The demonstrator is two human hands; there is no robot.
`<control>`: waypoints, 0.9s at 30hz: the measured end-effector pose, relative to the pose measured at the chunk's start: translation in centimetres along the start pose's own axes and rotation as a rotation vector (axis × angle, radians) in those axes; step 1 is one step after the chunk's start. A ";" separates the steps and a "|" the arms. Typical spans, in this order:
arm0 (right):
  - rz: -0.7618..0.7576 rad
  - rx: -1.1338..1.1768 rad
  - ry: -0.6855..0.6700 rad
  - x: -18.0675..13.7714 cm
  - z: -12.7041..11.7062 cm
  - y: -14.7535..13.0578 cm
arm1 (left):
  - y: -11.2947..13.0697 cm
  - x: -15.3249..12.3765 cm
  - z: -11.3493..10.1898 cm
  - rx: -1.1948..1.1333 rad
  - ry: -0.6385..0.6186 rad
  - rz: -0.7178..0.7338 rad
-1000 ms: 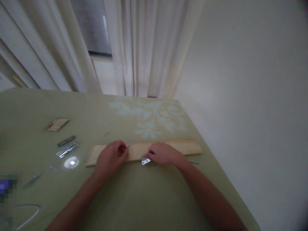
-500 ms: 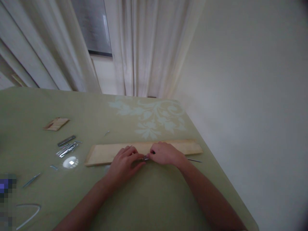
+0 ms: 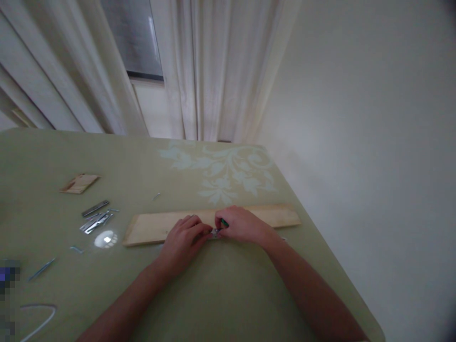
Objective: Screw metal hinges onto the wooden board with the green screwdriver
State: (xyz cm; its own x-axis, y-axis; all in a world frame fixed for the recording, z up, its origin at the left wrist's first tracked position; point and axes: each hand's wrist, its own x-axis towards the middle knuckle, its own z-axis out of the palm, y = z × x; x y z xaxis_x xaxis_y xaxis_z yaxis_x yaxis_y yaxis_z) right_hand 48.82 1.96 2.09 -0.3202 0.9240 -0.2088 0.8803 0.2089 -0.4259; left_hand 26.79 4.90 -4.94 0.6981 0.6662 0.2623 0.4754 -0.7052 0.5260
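A long pale wooden board [image 3: 153,227] lies across the green table. A small metal hinge [image 3: 215,232] sits at the board's near edge, mostly hidden between my hands. My left hand [image 3: 185,242] rests on the board with its fingertips pinched on the hinge. My right hand [image 3: 240,225] is closed round a small tool with a green tip [image 3: 224,222], held right over the hinge. What the left fingers hold besides the hinge is hidden.
Several metal hinges and strips [image 3: 94,219] lie at the left, with loose screws [image 3: 156,195] nearby. A small wooden piece [image 3: 78,183] lies farther left. A white curved wire [image 3: 37,318] is near the front left. The table edge [image 3: 320,251] runs down the right, by the wall.
My left hand moved right along the board from its middle to the hinge and pinched it. The right hand shifted slightly up over the hinge, and a green tip now shows.
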 end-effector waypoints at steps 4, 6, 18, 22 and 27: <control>0.011 -0.027 0.004 0.0 0.1 -0.2 | 0.0 -0.1 0.1 -0.002 -0.002 -0.011; 0.016 -0.051 0.009 -0.1 0.1 -0.3 | 0.0 -0.1 0.1 -0.002 0.003 -0.006; 0.019 -0.148 0.010 -0.4 0.1 -0.8 | 0.2 0.0 -0.1 -0.017 0.014 -0.015; 0.009 -0.161 0.016 -0.5 0.1 -0.7 | 0.2 0.0 0.0 -0.008 -0.006 -0.023; 0.002 -0.151 0.017 -0.4 0.1 -0.8 | 0.3 -0.1 0.1 -0.006 -0.005 -0.034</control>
State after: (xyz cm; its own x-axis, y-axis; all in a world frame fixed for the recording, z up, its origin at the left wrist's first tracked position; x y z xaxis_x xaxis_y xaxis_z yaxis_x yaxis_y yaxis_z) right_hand 48.21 1.36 2.39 -0.3135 0.9295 -0.1944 0.9241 0.2515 -0.2876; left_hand 26.93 4.65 -4.89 0.6842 0.6885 0.2404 0.4958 -0.6809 0.5391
